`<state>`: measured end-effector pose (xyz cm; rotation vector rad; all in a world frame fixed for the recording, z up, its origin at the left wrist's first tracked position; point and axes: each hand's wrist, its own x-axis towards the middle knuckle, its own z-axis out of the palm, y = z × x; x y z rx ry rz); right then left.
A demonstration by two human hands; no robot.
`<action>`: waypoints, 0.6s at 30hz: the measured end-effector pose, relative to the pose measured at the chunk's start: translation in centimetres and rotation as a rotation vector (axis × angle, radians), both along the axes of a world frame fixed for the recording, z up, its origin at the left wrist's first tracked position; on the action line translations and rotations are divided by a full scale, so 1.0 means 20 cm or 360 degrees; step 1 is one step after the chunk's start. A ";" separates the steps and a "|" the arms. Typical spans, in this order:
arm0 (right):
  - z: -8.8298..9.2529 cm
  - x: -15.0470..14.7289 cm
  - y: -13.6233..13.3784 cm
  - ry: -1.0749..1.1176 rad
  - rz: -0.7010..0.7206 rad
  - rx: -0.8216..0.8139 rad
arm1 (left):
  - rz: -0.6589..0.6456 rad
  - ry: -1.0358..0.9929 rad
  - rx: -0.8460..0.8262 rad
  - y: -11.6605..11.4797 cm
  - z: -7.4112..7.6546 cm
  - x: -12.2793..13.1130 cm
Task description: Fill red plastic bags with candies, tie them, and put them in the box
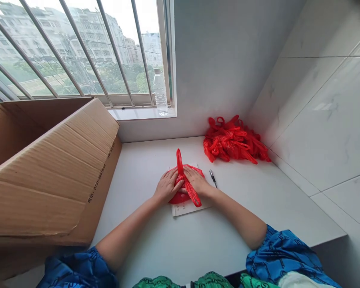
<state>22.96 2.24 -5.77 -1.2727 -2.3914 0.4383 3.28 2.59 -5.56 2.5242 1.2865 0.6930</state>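
Observation:
A red plastic bag [193, 196] with its handles knotted lies in the middle of the white table, one handle loop standing up and another hanging toward me. My left hand [167, 187] rests on the bag's left side, fingers stretched out and thumb near the knot. On the right side, my right hand [198, 182] lies with its fingers extended over the bag. Under the bag is a notebook or paper pad [180, 210] with some writing; most of it is covered. What the bag holds, if anything, is hidden.
A black pen [213, 179] lies just right of the notebook. Behind it, against the wall, is a heap of red plastic bags [234, 140]. A large open cardboard box [48, 172] stands at the left. A clear bottle [160, 94] is on the windowsill.

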 end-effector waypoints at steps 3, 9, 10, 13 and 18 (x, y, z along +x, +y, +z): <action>0.11 0.05 -0.02 0.0236 0.0115 -0.0096 | 0.0066 -0.0245 -0.0108 -0.04 0.06 -0.04; 0.39 0.07 -0.14 0.0686 0.0295 -0.0242 | 0.0163 -0.0470 0.0055 -0.20 0.38 -0.13; 0.43 0.06 -0.18 0.0763 0.0353 -0.0256 | 0.0059 -0.0378 0.0056 -0.23 0.44 -0.13; 0.54 0.03 -0.27 0.0978 0.0451 -0.0321 | -0.0200 -0.0088 -0.0057 -0.31 0.63 -0.12; 0.60 0.13 -0.29 0.1374 0.0357 -0.0426 | -0.0023 -0.0005 0.0142 -0.52 0.97 -0.29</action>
